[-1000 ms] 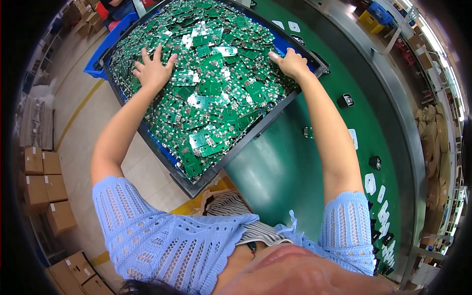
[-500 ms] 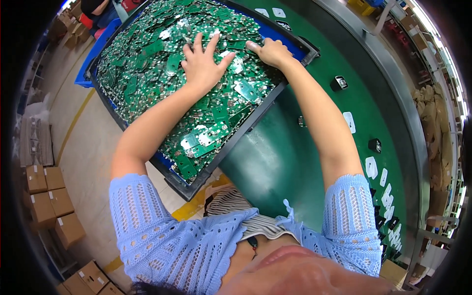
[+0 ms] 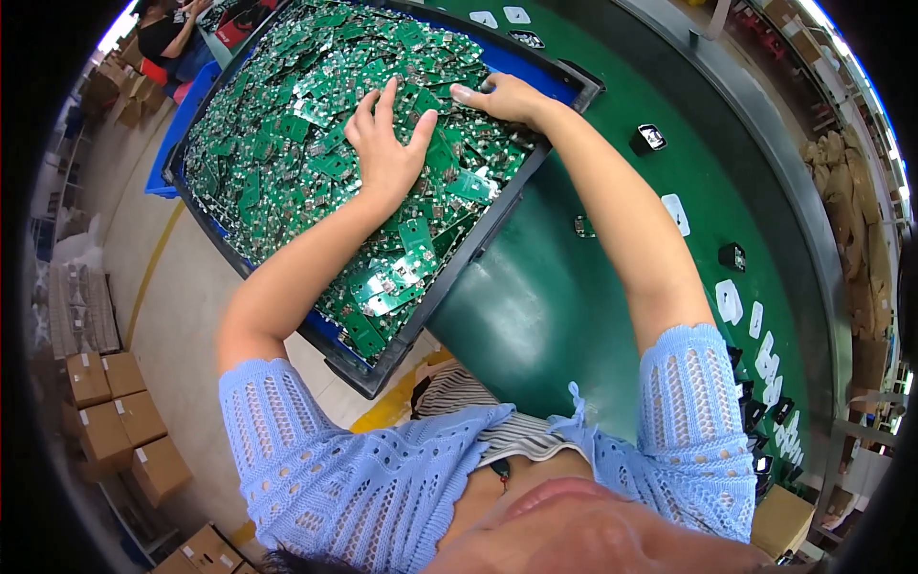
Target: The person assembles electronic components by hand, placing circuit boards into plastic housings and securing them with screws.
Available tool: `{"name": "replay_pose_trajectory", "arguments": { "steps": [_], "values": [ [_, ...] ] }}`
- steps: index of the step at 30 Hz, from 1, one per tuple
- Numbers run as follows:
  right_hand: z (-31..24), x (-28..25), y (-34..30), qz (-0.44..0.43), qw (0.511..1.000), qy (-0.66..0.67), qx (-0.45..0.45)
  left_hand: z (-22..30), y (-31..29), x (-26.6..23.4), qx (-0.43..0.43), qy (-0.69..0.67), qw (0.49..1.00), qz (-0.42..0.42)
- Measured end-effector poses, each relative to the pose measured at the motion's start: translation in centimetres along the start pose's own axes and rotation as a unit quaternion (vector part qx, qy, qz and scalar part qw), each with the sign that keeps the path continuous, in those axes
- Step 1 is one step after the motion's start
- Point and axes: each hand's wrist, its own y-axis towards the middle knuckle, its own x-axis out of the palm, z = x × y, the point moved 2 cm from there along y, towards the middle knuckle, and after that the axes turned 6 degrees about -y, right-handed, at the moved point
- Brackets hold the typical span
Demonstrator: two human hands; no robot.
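A large dark tray lined in blue holds a heap of several small green circuit boards. My left hand lies flat on the heap near its right side, fingers spread, gripping nothing. My right hand rests on the boards by the tray's right rim, fingers together and slightly cupped against the pile. The two hands are close, about a hand's width apart. Whether any board is pinched under the right fingers is hidden.
The tray overhangs a green work surface carrying small black parts and white pieces. Cardboard boxes stand on the floor at left. Another person sits at the top left beside a blue crate.
My left hand has slid across the heap from its left side toward the right hand. My right hand has stayed near the tray's right rim.
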Motion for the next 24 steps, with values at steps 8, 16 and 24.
{"name": "replay_pose_trajectory", "arguments": {
  "steps": [8, 16, 24],
  "values": [
    [-0.9, 0.9, 0.2, 0.011, 0.997, 0.076, -0.007, 1.8, -0.1, 1.5, -0.083, -0.091, 0.992, 0.025],
    [-1.4, 1.4, -1.1, 0.036, 0.973, 0.227, 0.012, 3.1, 1.1, 2.6, -0.194, -0.198, 0.961, 0.021],
    [-3.0, 0.8, -3.5, 0.178, 0.933, 0.311, -0.004, 4.0, 2.3, 2.7, -0.198, -0.370, 0.907, 0.045]
  ]
}}
